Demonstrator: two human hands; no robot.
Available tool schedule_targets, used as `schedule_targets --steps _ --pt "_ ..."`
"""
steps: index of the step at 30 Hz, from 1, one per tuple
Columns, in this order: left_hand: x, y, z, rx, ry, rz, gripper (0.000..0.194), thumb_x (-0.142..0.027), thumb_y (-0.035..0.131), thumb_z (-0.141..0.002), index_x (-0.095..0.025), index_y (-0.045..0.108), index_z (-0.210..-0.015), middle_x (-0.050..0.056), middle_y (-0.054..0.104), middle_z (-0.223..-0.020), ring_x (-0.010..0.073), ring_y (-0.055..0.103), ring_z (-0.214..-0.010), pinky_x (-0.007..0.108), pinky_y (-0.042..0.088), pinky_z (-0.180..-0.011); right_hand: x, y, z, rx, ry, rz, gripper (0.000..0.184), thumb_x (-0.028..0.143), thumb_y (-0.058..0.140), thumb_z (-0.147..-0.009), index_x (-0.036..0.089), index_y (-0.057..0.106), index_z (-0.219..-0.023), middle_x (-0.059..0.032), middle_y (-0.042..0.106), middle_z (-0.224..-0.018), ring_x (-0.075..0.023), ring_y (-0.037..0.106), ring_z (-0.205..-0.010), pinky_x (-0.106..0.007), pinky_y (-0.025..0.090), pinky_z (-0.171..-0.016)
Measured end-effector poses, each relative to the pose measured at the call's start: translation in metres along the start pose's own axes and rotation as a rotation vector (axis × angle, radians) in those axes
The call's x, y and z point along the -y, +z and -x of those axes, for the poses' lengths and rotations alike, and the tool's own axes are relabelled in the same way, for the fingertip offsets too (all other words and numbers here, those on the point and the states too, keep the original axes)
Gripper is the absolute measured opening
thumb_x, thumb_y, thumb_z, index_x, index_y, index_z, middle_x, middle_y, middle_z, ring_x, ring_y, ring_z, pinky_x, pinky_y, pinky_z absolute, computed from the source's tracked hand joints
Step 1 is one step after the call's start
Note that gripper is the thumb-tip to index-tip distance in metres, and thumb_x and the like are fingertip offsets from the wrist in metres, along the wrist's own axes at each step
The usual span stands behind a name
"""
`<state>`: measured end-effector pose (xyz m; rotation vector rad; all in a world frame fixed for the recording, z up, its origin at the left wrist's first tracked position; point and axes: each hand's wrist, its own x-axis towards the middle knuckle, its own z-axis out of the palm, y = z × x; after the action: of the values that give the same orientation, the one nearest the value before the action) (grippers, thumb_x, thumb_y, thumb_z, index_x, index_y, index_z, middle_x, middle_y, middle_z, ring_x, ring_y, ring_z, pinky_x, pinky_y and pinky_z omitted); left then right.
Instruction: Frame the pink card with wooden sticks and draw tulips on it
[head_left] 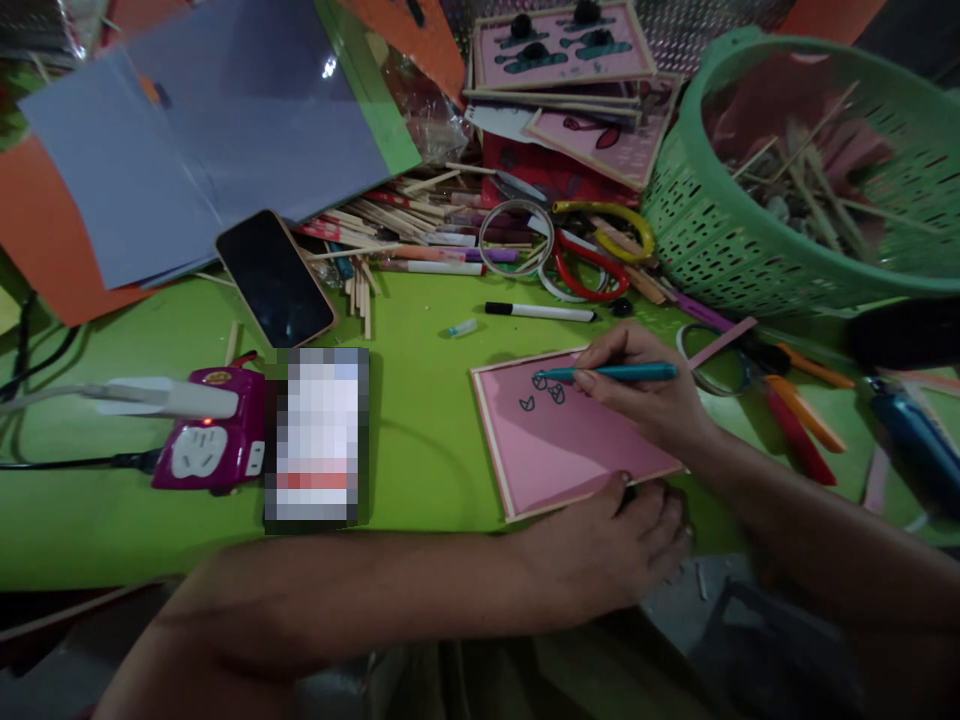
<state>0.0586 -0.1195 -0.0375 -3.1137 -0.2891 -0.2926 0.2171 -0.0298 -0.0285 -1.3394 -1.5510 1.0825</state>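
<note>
My right hand (645, 385) is closed around a teal pen (611, 373), its tip touching a pink card (559, 450) edged with wooden sticks, where small dark leaf-like shapes are drawn near the top. The card lies on a green table (420, 400). My left hand (607, 545) rests on the card's near edge, fingers curled over the table's front edge, pressing the card down.
A green basket (787, 200) of sticks stands at the right. Scissors (592, 265), tape rings, wooden sticks and a black marker (540, 312) lie behind the card. A phone (274, 278), a magenta power strip (214, 440), paper sheets and finished pink cards (562, 45) fill the left and back.
</note>
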Motion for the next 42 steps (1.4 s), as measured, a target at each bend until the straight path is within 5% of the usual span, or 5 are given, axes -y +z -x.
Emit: schedule_targets --steps 42 --pt "-0.0011 0.0013 0.001 -0.004 0.001 -0.017 0.051 -0.014 0.034 -0.11 -0.013 0.053 -0.157 0.018 0.056 -0.16 0.0278 0.056 -0.142 0.048 0.04 -0.113 0.0045 0.0015 -0.0003 -0.006 0.021 -0.041 0.037 0.056 0.088 -0.079 0.028 0.064 -0.08 0.0002 0.068 -0.071 -0.0176 0.06 -0.061 -0.033 0.048 -0.053"
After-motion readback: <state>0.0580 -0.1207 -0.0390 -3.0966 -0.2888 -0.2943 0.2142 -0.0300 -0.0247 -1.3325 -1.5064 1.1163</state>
